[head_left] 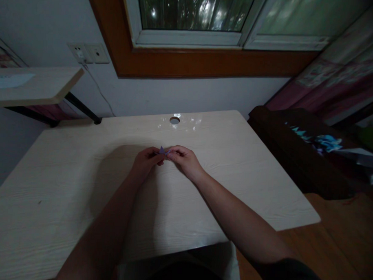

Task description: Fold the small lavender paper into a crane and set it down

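Note:
Both my hands meet over the middle of a pale wooden desk (65,180). A small purple folded paper piece (162,150) sticks up between them. My left hand (146,161) has its fingers curled and pinches the paper from the left. My right hand (185,159) pinches the same piece from the right, fingertips pressed together. Most of the paper is hidden by my fingers.
A round cable hole (174,120) lies in the desk near its far edge. A second small table (38,86) stands at the left under a wall socket (88,53). Dark furniture (296,152) holding blue paper bits (325,141) is at the right. A window runs above.

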Tool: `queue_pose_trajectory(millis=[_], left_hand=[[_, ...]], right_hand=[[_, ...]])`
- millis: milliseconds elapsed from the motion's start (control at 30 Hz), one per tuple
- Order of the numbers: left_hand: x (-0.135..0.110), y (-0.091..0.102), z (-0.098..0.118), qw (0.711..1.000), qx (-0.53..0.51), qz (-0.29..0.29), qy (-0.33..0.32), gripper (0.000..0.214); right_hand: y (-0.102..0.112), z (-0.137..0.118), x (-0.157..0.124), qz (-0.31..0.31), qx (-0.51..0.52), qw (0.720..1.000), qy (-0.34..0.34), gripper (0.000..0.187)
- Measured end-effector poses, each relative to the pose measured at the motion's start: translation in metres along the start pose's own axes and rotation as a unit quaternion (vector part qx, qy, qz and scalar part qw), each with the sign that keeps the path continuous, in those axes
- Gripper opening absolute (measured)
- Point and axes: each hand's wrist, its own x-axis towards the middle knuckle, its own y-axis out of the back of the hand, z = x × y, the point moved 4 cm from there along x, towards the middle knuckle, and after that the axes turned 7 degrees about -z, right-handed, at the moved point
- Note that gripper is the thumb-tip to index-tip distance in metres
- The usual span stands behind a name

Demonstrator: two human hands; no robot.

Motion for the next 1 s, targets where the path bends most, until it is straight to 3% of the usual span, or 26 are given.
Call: queue_pose_trajectory(millis=[467,600,767,1000], left_hand=[[-0.0007,-0.0028,0.002,0.996,0.082,0.043,0.014,0.026],[0.0001,-0.0018,0.0,0.994,0.083,0.063,0.018,0.027],[0.0002,-0.0016,0.002,0.997,0.051,0.06,0.01,0.024],[-0.0014,-0.0018,0.0029,0.999,0.006,0.03,0.008,0.023]], right_hand=[[0.0046,-0.003,-0.0051,0.092,-0.072,0.993,0.01,0.022],[0.0074,-0.0027,-0.0038,0.11,-0.04,0.993,0.013,0.018],[0.0078,-0.0014,-0.0013,0.077,-0.005,0.997,0.011,0.022],[0.0037,-0.0067,-0.0022,0.014,-0.054,0.998,0.012,0.022]])
